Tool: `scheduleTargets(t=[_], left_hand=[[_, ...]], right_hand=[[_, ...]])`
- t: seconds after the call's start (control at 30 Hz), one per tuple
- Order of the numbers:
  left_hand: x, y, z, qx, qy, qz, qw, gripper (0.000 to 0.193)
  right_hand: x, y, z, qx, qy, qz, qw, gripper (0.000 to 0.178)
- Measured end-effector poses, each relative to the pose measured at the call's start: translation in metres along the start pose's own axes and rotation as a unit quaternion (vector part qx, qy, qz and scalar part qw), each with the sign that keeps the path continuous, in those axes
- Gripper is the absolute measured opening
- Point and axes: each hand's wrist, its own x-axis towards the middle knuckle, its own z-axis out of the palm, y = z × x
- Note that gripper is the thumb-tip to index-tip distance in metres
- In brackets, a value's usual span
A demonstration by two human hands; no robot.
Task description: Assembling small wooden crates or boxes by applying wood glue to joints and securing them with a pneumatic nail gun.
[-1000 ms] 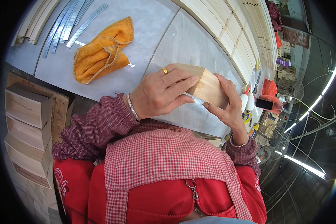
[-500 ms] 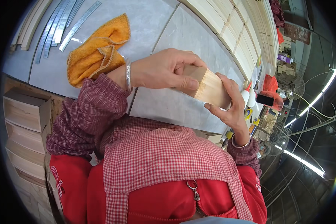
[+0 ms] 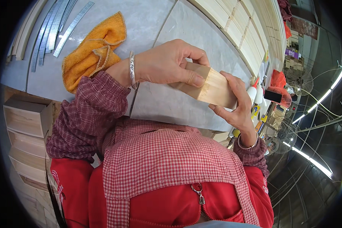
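A pale wooden box-shaped piece (image 3: 218,91) is held up over the grey tabletop, tilted, with one corner edge toward me. My left hand (image 3: 174,64) grips its left end, thumb lying along the near side and fingers curled over the top. At the right end, my right hand (image 3: 237,97) clasps it between thumb and fingers. Whether the piece is hollow cannot be made out. Beside my left wrist lies a crumpled orange cloth (image 3: 97,49) with stitched edges.
Strips of metal staples (image 3: 73,29) and wooden slats (image 3: 32,32) lie at the far left. Long stacked wooden boards (image 3: 237,24) line the far right edge. White glue bottles (image 3: 255,93) and a dark phone (image 3: 273,96) sit at right. Wooden boxes (image 3: 24,117) stack at lower left.
Both hands still hold the wooden piece, which has barely shifted. My left hand and wrist have risen slightly, and the whole view has turned a little.
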Motion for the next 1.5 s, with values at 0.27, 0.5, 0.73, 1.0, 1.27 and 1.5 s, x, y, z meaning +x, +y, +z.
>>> scheduleTargets(t=[0.27,0.5,0.73,1.0,1.27,1.5], left_hand=[[-0.023,-0.010,0.021,0.067,0.093,0.109,0.987,0.061],[-0.024,-0.016,0.035,0.180,0.173,0.193,0.949,0.068],[-0.022,-0.021,0.032,0.203,0.163,0.210,0.942,0.077],[-0.022,-0.020,0.034,0.212,0.176,0.221,0.936,0.077],[-0.022,-0.022,0.034,0.196,0.176,0.206,0.942,0.078],[-0.022,-0.022,0.031,0.163,0.164,0.183,0.956,0.079]], right_hand=[[-0.001,0.002,0.001,0.004,0.014,-0.017,1.000,0.077],[-0.003,0.007,0.003,0.006,0.025,-0.041,0.999,0.078],[-0.001,0.007,0.000,0.017,0.019,-0.037,0.999,0.078],[0.001,0.004,-0.002,0.021,0.011,-0.044,0.999,0.078],[0.001,0.005,-0.001,0.017,0.019,-0.053,0.998,0.078],[0.000,0.003,-0.001,0.020,0.017,-0.031,0.999,0.076]])
